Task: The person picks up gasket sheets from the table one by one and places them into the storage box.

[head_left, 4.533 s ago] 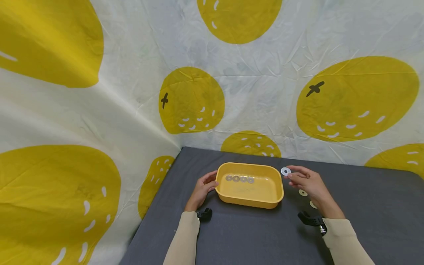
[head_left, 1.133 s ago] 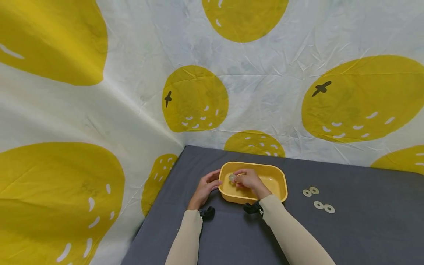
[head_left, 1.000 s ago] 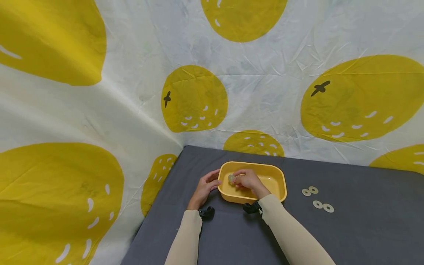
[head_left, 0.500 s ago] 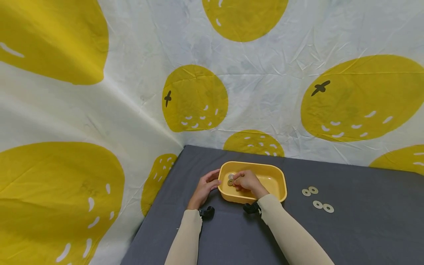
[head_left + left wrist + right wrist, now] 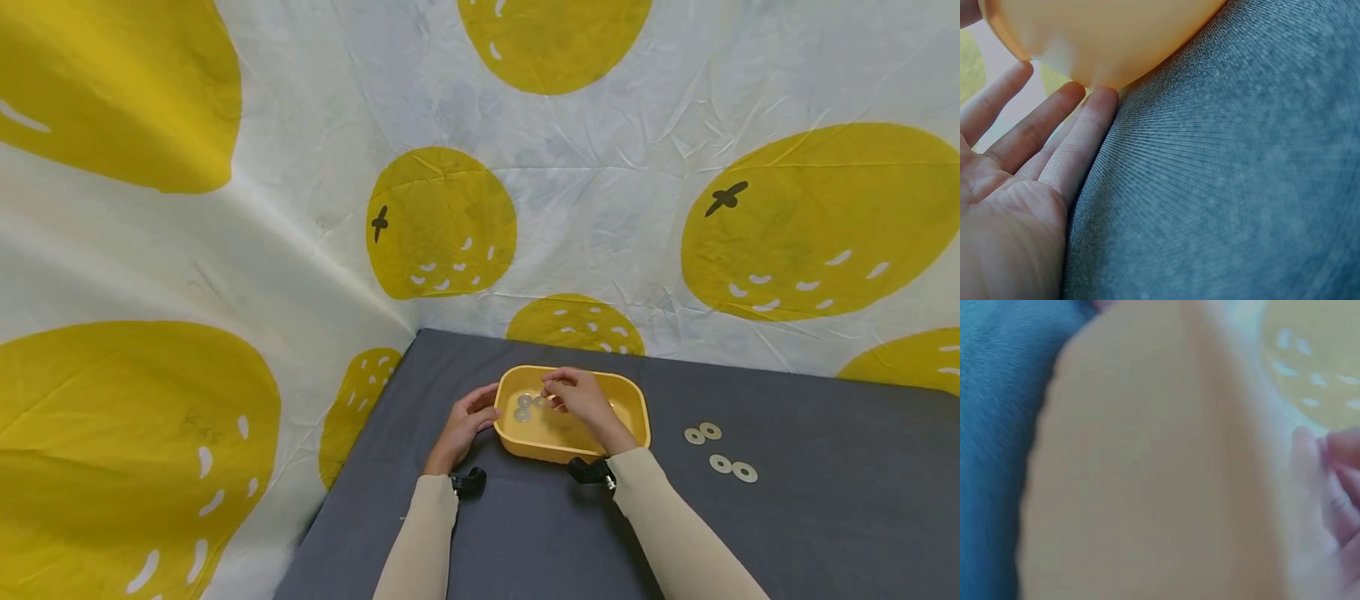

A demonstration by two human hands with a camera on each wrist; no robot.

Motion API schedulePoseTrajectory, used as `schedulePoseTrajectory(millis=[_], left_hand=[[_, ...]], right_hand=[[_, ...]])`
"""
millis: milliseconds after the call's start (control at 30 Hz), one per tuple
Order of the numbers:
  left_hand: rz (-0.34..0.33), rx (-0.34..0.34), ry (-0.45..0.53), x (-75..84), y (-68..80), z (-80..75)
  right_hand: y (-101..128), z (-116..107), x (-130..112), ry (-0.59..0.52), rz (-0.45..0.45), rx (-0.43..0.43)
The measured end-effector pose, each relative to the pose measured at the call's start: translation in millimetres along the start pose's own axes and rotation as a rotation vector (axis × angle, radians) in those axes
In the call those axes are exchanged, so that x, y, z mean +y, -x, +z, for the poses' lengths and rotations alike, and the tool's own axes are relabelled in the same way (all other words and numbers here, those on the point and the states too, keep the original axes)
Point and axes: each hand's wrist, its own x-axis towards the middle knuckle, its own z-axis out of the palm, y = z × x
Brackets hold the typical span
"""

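My left hand (image 5: pixel 459 427) rests at the left end of a yellow plastic bin (image 5: pixel 573 452), and in the left wrist view its nearly straight fingers (image 5: pixel 1099 103) touch the bin's outer wall. Over the bin's middle is my right hand (image 5: pixel 588 402), its fingers bent loosely and no washer visible in them. Thumb and index tips (image 5: pixel 1305 440) lie close together in the blurred right wrist view. On the bin floor, left of the right hand, lie metal washers: one upper (image 5: pixel 524 401), one lower (image 5: pixel 522 414), and a third (image 5: pixel 540 402) partly behind the fingers.
Several washers lie in two touching pairs on the dark grey cloth right of the bin, one pair farther back (image 5: pixel 710 431) and one nearer (image 5: pixel 722 464). A white curtain (image 5: pixel 585 217) with yellow fruit shapes hangs behind and at the left.
The right hand, which held a washer right of the bin, came into it, handled washers at its left side, and has just drawn up and right, uncovering them. The left hand has stayed put.
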Motion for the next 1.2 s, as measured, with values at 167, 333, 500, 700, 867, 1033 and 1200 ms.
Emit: schedulePoseTrajectory(millis=[167, 333, 500, 700, 867, 1033, 1200], left_hand=[[0.004, 0.007, 0.001, 0.9, 0.1, 0.2], [0.002, -0.001, 0.001, 2.2, 0.0, 1.0], [0.008, 0.001, 0.012, 2.3, -1.1, -0.2], [0.014, -0.008, 0.003, 2.1, -2.7, -0.1], [-0.002, -0.028, 0.001, 3.0, -2.4, 3.5], [-0.006, -0.011, 0.003, 3.8, -3.1, 3.4], [-0.008, 0.003, 0.000, 1.5, 0.6, -0.8]], right_hand=[[25.4, -47.9, -14.5, -0.040, -0.162, 0.057], [57.2, -102.2, -8.2, -0.033, -0.187, 0.186], [80.5, -149.8, 13.2, 0.024, -0.168, 0.286], [104.6, -194.0, 36.1, 0.118, -0.144, 0.307], [124.6, -215.7, 49.7, 0.426, -0.080, 0.275], [128.9, -232.0, 57.0, 0.692, -0.072, 0.157], [124.8, -242.7, 64.6, 0.842, -0.052, 0.036]])
